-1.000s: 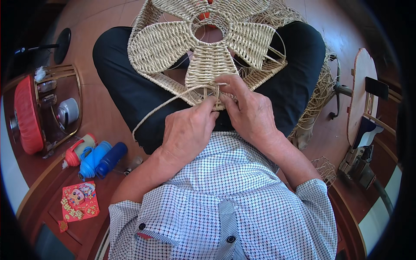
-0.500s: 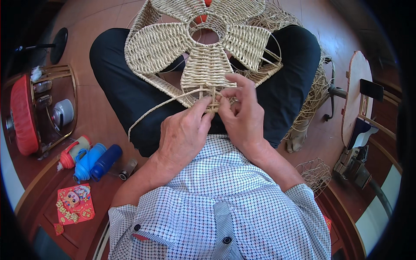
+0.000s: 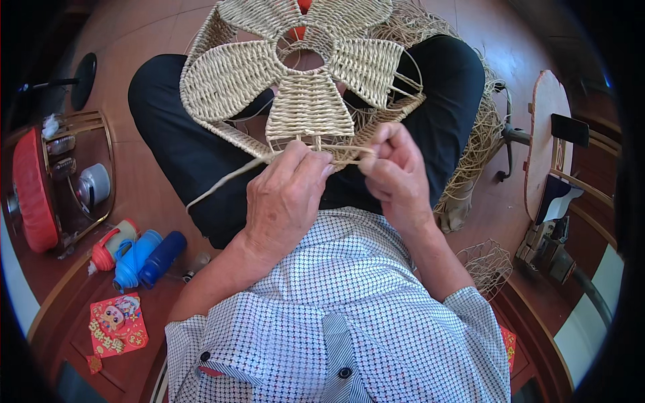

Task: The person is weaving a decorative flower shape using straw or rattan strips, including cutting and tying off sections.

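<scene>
A pale woven straw basket (image 3: 309, 107) with flower-petal panels around a round hole rests across my lap. Below its nearest petal, bare upright rods show above the rim. My left hand (image 3: 287, 191) is closed on the basket there, its fingertips at the rods and rim. A straw cord (image 3: 346, 148) runs from this spot to my right hand (image 3: 398, 173), which pinches it to the right of the rods. The cord's loose end trails left over my dark trousers. My left fingers hide part of the weave.
Loose straw cord (image 3: 474, 144) lies heaped beyond and beside my right knee. At left are a red-topped stool (image 3: 37, 188), a light-blue bottle (image 3: 136, 258) and a dark-blue bottle (image 3: 163, 258). A wire frame (image 3: 485, 267) and a round-edged wooden board (image 3: 541, 148) stand at right.
My right hand has moved right, away from the left, drawing the cord out sideways. The loose end at left has shortened slightly. The whole view has shifted a little.
</scene>
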Demonstrator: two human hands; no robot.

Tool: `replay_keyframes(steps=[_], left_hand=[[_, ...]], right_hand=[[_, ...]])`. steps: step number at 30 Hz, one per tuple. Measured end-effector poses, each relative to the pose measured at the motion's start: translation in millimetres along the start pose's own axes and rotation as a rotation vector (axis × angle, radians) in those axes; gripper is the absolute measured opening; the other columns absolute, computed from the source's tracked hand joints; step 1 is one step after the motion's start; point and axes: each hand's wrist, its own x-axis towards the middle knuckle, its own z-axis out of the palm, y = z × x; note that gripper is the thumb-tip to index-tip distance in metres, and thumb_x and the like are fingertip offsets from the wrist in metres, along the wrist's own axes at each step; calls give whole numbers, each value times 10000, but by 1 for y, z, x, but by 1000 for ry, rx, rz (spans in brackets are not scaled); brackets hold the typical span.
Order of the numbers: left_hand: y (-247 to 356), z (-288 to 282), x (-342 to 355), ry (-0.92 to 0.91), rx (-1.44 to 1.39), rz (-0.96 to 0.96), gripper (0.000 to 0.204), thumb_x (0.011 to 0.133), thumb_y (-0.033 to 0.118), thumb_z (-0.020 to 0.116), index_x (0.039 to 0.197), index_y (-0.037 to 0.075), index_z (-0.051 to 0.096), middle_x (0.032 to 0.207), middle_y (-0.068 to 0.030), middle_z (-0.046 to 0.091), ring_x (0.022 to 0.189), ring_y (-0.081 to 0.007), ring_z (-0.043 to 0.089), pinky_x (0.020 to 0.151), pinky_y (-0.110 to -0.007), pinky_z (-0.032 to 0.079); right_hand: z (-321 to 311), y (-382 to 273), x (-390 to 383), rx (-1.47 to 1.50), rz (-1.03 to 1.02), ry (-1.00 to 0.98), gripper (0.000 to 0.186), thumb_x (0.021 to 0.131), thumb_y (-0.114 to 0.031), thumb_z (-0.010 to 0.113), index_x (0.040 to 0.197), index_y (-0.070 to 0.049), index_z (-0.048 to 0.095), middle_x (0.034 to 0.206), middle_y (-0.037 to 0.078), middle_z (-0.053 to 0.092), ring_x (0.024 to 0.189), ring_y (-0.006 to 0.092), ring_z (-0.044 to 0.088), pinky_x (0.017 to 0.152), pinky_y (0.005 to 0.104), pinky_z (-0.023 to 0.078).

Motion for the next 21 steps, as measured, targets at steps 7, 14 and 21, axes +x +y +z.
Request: replay_keyframes(steps=[7,14,21], left_hand=[[1,5,8,-23,5,-17,81,1002,116,776,1047,49,772,917,-81,665,791,-299,726,690,-418,568],[2,13,16,-68,80,-48,171,1009,203,786,925,59,745,861,-91,657,759,-306,719,672,-421,557],[-1,16,18,-90,81,-57,205,1001,224,799,907,54,734,867,-99,677,765,-310,724,669,-434,560]], right_hand=[[-93,-52,-18,-179,-220,275,269,965,24,714,981,-171,530,772,-90,500,531,-24,362,428,185,220],[-314,-150,-60,-237,-423,1017,181,983,-94,797,890,-137,647,678,-100,453,465,21,311,403,218,217],[-526,-229,-195,41,-336,1161,294,1054,-190,725,801,-190,577,603,-114,387,418,55,281,381,248,210]])
